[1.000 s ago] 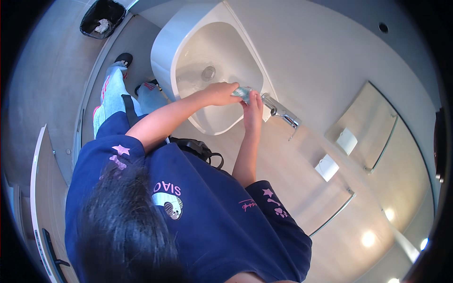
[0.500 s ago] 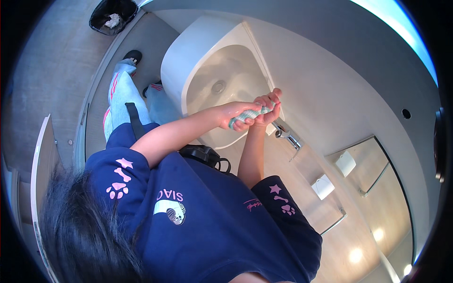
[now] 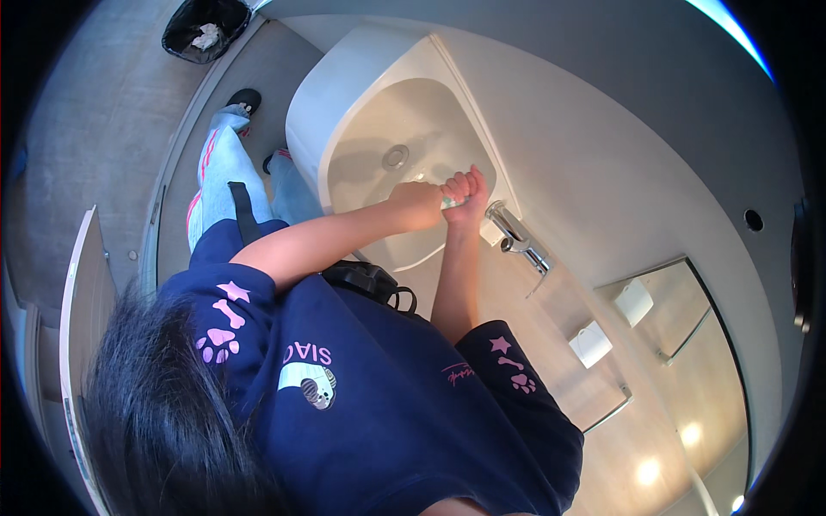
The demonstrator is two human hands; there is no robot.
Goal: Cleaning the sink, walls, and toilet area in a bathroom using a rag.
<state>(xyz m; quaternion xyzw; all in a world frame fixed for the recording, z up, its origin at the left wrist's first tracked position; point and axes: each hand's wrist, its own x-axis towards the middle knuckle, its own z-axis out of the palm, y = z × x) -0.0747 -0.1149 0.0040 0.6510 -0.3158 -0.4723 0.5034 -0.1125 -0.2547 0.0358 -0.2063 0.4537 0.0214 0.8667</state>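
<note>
Both my hands are together over the white washbasin [image 3: 301, 129], near its faucet side. My left hand [image 3: 416, 205] is closed in a fist, its back turned up. Right beside it, my right hand [image 3: 469, 193] is closed too, with its fingers curled over. Between the two fists shows a small bit of a pale green and white cloth [image 3: 448, 204], gripped by both hands. Most of the cloth is hidden inside the fingers.
A chrome faucet [image 3: 516, 241] stands beside my right hand. A drain [image 3: 396, 157] lies in the basin's bottom. Along the wall are a white box-shaped holder [image 3: 590, 344], a metal bar [image 3: 609, 408] and a mirror [image 3: 688, 344]. At far left stands a black-lined bin [image 3: 194, 43].
My hands have moved slightly left and turned, tightening round the cloth. The twisted cloth, plainly visible before, is now mostly covered by my fists.
</note>
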